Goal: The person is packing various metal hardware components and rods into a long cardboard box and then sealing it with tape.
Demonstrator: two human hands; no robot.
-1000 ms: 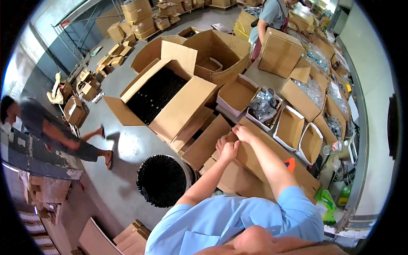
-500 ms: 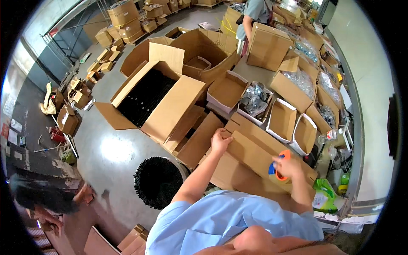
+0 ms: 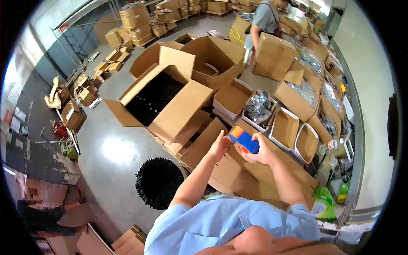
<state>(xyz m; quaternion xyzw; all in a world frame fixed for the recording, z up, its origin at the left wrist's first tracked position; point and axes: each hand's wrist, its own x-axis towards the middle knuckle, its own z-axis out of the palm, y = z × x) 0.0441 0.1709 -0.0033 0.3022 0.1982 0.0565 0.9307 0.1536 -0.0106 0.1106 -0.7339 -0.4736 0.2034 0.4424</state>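
Note:
My right hand (image 3: 264, 152) is closed around an orange and blue tape dispenser (image 3: 245, 141), raised over a flat brown cardboard box (image 3: 242, 172) in front of me. Close to the dispenser's orange front end is my left hand (image 3: 220, 146), its fingers stretched upward and apart, with nothing visible in it. Whether its fingertips touch tape is too small to tell. Just beyond that hand stands an open carton (image 3: 180, 112) packed with black items, its flaps spread.
A round bin of black bristly pieces (image 3: 157, 182) stands at my left. Shallow cardboard trays (image 3: 284, 127) and cartons of plastic-wrapped parts (image 3: 301, 93) line the right. A co-worker (image 3: 265, 21) stands by a tall carton (image 3: 275, 55); another person's blurred arm (image 3: 70, 206) shows lower left.
My right hand has brought the tape dispenser left and away from my body, turning it. My left hand has loosened from the cardboard's edge. The view has shifted slightly.

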